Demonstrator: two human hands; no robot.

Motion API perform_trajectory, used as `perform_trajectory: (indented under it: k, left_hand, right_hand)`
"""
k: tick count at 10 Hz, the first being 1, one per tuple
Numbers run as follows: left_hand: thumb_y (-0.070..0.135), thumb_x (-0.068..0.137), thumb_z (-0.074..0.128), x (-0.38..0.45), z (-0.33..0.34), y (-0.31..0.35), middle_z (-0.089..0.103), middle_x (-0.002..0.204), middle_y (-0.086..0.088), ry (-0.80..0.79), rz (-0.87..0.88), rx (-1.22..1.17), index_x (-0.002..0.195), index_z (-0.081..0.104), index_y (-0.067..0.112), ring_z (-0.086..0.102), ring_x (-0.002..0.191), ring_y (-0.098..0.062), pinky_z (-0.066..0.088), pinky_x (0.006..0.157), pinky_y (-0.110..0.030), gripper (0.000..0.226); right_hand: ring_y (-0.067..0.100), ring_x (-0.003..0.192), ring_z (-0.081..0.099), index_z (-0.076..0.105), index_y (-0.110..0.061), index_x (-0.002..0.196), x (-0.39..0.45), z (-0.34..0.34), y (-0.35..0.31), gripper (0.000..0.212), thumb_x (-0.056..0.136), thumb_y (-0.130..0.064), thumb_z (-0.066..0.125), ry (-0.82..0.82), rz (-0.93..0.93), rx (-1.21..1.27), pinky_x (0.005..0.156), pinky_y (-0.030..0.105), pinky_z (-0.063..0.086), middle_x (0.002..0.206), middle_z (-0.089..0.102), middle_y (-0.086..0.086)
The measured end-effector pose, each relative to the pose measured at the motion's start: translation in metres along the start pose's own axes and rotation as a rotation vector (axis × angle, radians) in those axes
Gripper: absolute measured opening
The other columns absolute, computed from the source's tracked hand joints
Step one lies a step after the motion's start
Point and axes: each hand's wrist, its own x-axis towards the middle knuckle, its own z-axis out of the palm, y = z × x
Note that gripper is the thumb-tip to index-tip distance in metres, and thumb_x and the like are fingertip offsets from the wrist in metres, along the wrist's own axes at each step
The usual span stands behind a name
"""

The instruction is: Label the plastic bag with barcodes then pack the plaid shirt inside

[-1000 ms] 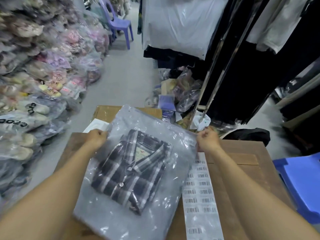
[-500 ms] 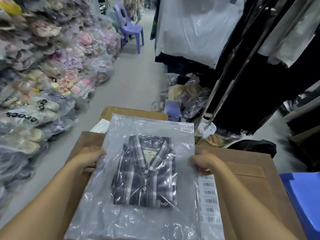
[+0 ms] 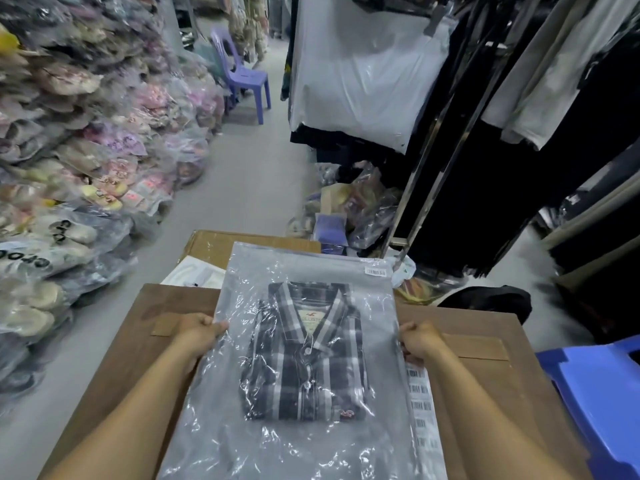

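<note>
Bagged plaid shirt (image 3: 304,355) squared up, cardboard surface (image 3: 485,341), stockroom aisle (image 3: 242,174)

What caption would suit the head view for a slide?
Two bare hands, left and right, hold a clear plastic bag containing a folded plaid shirt over a brown cardboard box.

A: What's along the left side?
B: A tall heap of bagged slippers (image 3: 79,161), piled up beside the grey floor aisle (image 3: 242,188).
A: And down the aisle?
B: A purple plastic chair (image 3: 242,76), standing upright at its far end.
A: The right side?
B: Dark clothes on a metal rack (image 3: 446,133), a white plastic cover (image 3: 363,74) over some. A blue stool (image 3: 602,393) sits just beside the cardboard box's (image 3: 166,306) right edge.
</note>
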Motion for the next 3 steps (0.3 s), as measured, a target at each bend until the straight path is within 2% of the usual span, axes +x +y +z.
perform_trajectory:
  k: [1,2,3]
  left_hand:
    - [0.017,0.083,0.079,0.003,0.001,-0.005,0.049,0.06,-0.009,0.036,0.001,-0.009,0.065,0.046,0.014,0.038,0.053,-0.018,0.032,0.057,-0.03,0.037]
    - [0.02,0.081,0.081,-0.005,0.0,0.007,0.06,0.072,-0.011,0.048,-0.013,0.011,0.078,0.055,0.01,0.05,0.057,-0.023,0.04,0.061,-0.03,0.028]
    - [0.024,0.083,0.078,-0.02,0.002,0.032,0.063,0.097,-0.009,0.162,0.125,0.035,0.101,0.06,0.008,0.06,0.08,-0.027,0.044,0.073,-0.032,0.03]
  right_hand:
    - [0.021,0.054,0.049,0.057,-0.014,0.068,-0.002,-0.001,0.004,0.026,0.093,-0.006,0.053,0.01,-0.038,0.047,0.052,0.03,0.041,0.067,0.06,0.007]
    - [0.024,0.059,0.058,0.065,-0.013,0.078,-0.014,-0.006,0.003,0.01,0.087,-0.01,0.062,0.094,-0.096,0.061,0.055,0.029,0.046,0.072,0.068,0.006]
    - [0.02,0.072,0.064,0.068,-0.012,0.089,-0.023,-0.012,-0.007,0.008,0.089,-0.02,0.069,0.104,-0.265,0.202,0.065,0.033,0.054,0.088,0.073,0.007]
